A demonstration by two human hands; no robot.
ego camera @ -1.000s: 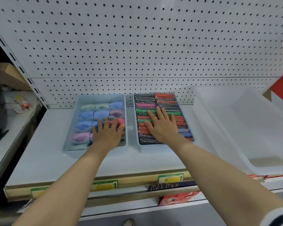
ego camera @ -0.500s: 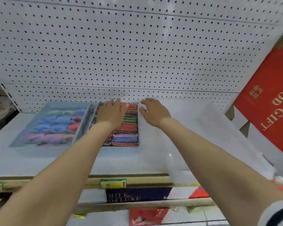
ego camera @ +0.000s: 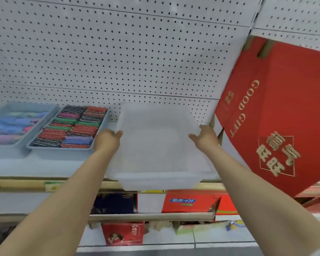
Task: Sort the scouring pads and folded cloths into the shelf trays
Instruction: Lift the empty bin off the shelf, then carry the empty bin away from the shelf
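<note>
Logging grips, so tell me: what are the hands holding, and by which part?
The clear bin: the left hand grips its left side rim, the right hand its right side rim.

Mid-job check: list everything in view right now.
Bin: one, clear white, centre, at shelf front edge
Pad tray: one, grey-blue, on shelf left of bin
Pads: many, red, green, black, purple, filling pad tray
Cloth tray: one, grey-blue, far left
Cloths: several, blue, pink, purple, in cloth tray
Gift box: one, red, right of bin
Pegboard: one, white, behind shelf
Lower boxes: at least three, red and dark blue, shelves below
Left hand: one, grips bin's left wall
Right hand: one, grips bin's right wall
</note>
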